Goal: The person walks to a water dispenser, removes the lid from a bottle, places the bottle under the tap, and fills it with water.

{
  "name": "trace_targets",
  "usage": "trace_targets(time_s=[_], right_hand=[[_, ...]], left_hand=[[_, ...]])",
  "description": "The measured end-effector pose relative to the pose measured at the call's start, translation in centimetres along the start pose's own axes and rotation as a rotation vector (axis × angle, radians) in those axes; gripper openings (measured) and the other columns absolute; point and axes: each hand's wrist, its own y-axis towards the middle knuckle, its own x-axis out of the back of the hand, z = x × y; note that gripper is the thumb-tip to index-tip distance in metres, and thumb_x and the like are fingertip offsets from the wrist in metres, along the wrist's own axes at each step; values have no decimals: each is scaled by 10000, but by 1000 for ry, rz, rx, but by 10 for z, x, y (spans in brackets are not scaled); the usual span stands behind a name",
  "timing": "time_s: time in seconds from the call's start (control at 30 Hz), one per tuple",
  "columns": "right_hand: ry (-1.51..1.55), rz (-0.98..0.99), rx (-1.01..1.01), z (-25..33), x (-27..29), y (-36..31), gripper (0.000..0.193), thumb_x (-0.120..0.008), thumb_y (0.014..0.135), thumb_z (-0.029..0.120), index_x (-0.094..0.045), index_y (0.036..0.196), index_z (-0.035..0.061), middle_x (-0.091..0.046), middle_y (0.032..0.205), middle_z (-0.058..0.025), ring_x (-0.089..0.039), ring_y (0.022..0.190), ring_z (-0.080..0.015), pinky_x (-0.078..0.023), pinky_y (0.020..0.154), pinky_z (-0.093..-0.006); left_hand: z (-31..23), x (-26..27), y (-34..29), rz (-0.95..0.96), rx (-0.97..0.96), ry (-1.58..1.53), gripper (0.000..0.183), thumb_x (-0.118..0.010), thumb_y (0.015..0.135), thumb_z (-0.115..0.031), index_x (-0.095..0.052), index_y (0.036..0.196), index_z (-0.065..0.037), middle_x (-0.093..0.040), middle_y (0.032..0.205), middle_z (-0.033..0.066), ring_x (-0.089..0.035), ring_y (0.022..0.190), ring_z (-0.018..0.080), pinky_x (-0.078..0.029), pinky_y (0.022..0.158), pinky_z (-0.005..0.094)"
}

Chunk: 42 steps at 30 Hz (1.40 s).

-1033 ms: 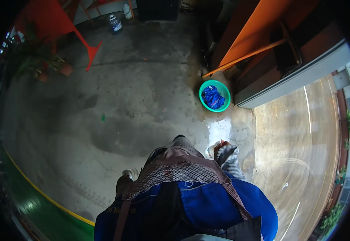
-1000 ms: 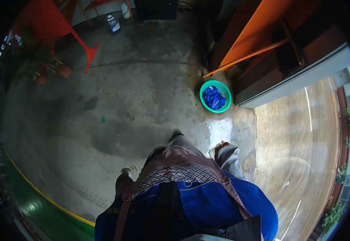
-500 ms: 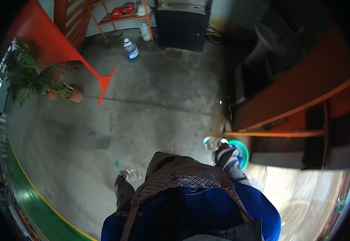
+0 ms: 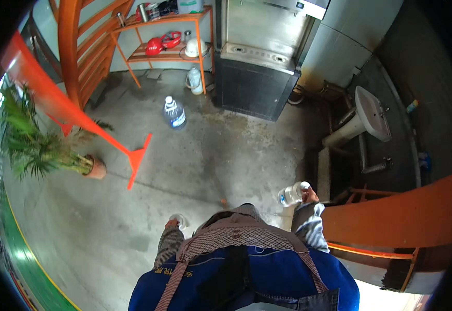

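Beside my right hip, my right hand (image 4: 311, 196) is closed around a clear plastic bottle (image 4: 289, 195) with a blue-and-white label, held on its side. On the other side, my left hand (image 4: 172, 223) grips a clear container (image 4: 181, 221); it looks like a plastic bottle, partly hidden by the sleeve and apron. Both arms hang low in striped grey cuffs. Ahead on the floor stands a large water bottle (image 4: 175, 117) with a white cap and handle, touched by neither hand.
A steel-and-black water dispenser (image 4: 254, 85) stands ahead, with an orange rack (image 4: 171, 58) holding helmets to its left. At right are a white sink (image 4: 368, 111) and an orange-brown panel (image 4: 391, 215). A red stand (image 4: 135, 160) and potted palm (image 4: 95, 167) are at left.
The dispenser, rack and large bottle appear lower and nearer in view. The green basin by my right hand has gone out of sight. Both hands keep their clear containers.
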Motion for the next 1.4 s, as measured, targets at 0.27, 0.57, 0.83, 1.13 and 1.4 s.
trace_targets(time_s=[0.27,0.57,0.83,1.13,1.4], right_hand=[[-92,25,-11,40,-117,147,392,-511,839,330,-607,642,6,-496,441,-47,-389,333,-105,-265,330,-242],[-77,144,435,210,-313,321,298,-468,825,246,-603,674,27,-434,461,26,-332,393,-59,-252,383,-225],[-203,180,819,348,-499,481,194,-479,844,164,-580,702,78,-406,525,51,-339,463,-53,-261,417,-215],[-70,157,430,326,-569,685,193,-550,836,183,-590,963,43,-498,546,8,-421,448,-67,-330,418,-207],[-391,141,503,355,-595,668,217,-524,825,143,-593,973,0,-507,573,-10,-454,487,-95,-352,443,-230]], left_hand=[[-370,126,-47,-324,-695,-315,238,-517,787,-239,-577,796,-8,-562,667,45,-494,589,123,-413,550,255],[-659,219,-49,-225,-926,-579,146,-569,789,-154,-540,885,-47,-590,669,63,-521,538,84,-430,503,224],[-859,292,-35,51,-1073,-510,91,-525,796,-107,-541,879,-74,-480,590,-12,-424,494,51,-335,437,209],[-1018,332,-19,481,-1168,-303,133,-449,796,-58,-481,923,-76,-471,619,-12,-398,506,37,-300,451,183],[-1089,307,-17,559,-1272,-327,144,-438,808,-33,-462,941,-82,-456,640,-21,-358,494,22,-281,432,165]])
